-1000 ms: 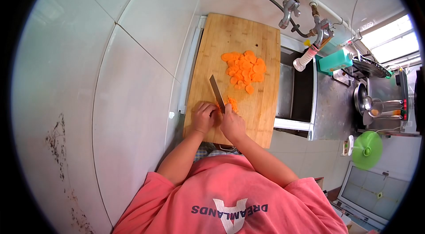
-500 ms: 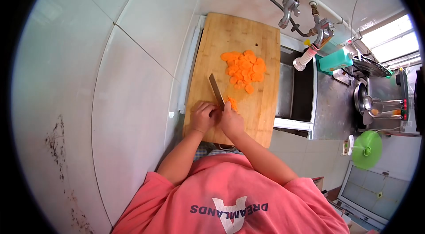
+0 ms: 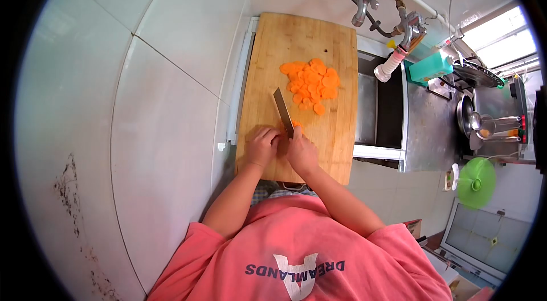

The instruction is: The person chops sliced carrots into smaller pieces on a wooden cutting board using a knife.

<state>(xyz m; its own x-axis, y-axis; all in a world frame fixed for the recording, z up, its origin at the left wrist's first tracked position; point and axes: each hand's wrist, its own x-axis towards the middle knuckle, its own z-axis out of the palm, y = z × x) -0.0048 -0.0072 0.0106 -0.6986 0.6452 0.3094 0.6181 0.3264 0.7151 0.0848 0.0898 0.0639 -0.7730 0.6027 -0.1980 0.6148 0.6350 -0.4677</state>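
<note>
On a wooden cutting board (image 3: 336, 147) lies a pile of thin orange carrot slices (image 3: 312, 82). My right hand (image 3: 302, 154) is closed round the handle of a kitchen knife (image 3: 283, 112), whose wide blade points away from me and slightly left. A few carrot pieces (image 3: 296, 124) show just right of the blade, partly covered by it and my right hand. Left of the knife, my left hand (image 3: 263, 146) rests low on the board with its fingers curled together. What sits under those fingertips is mostly hidden.
A tiled wall (image 3: 171, 107) runs close along the left. Right of the board are a sink (image 3: 367, 110) and a steel counter (image 3: 427, 138) with pans (image 3: 464, 116). Taps (image 3: 364, 2) hang above, near a teal container (image 3: 430, 67). A green fan (image 3: 477, 183) stands further right.
The knife and my right hand have shifted slightly right over the board, covering more of the carrot pieces beside the blade. My left hand stays nearly in place. The whole view has shifted a little.
</note>
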